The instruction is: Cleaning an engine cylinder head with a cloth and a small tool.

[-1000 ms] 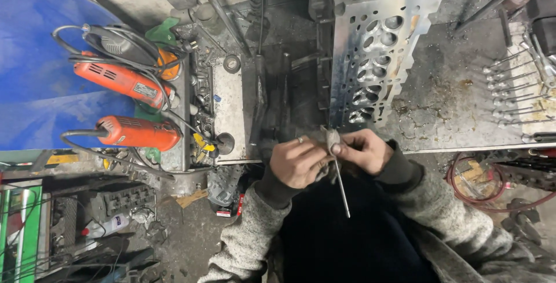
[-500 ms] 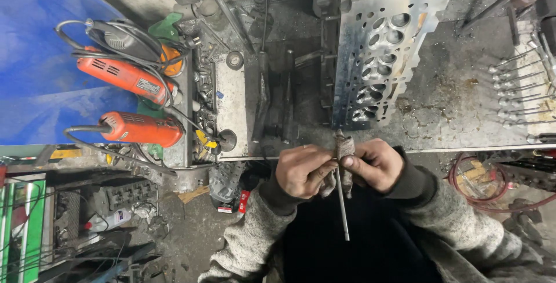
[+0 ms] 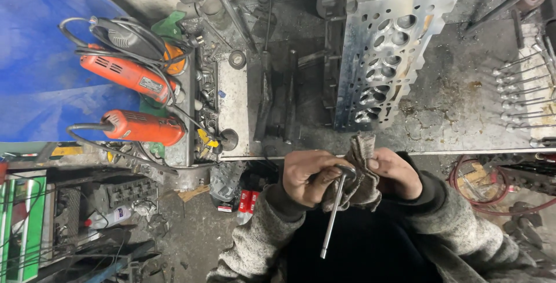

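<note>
While the left hand [image 3: 307, 174] pinches the valve [image 3: 335, 209], the right hand [image 3: 397, 173] grips a rag [image 3: 360, 170].

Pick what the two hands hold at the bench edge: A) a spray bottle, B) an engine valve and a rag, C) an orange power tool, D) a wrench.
B: the left hand grips the engine valve by its head, stem pointing down, while the right hand presses a grey rag against it.

Both hands have slid down and away from the bench [image 3: 463, 127] edge. Valve [image 3: 334, 213] tilted diff now: stem swung from down-right to down-left, head up by left hand [image 3: 310, 176]. Rag [image 3: 359, 179] now bunched bigger over right hand [image 3: 399, 173] fingers, covering valve head side.
</note>
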